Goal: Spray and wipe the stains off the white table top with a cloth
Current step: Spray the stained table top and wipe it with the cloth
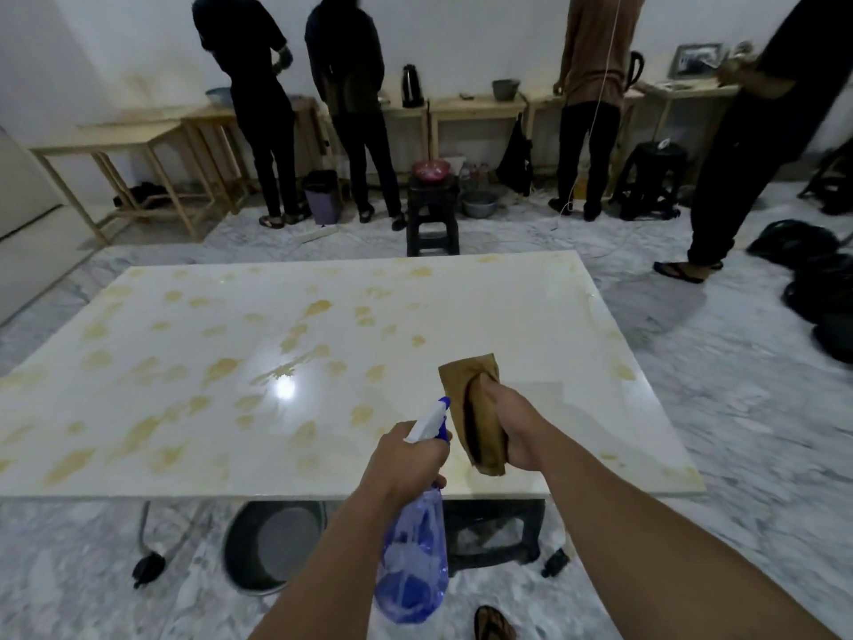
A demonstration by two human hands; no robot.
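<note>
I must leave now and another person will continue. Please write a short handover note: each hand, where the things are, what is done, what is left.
Left hand: grips the blue spray bottle at its neck, nozzle toward the table.
Right hand: fingers hold the folded brown cloth over the white table top.
Done: the near right area looks mostly clean.
Left: yellow stains cover most of the top; spray and wipe them.

Both forearms are bare up to the bottom edge of the view, with no sleeve showing. The left hand (pixel 406 459) and right hand (pixel 512 427) wear nothing. One foot wears a dark sandal (pixel 494 625).
</note>
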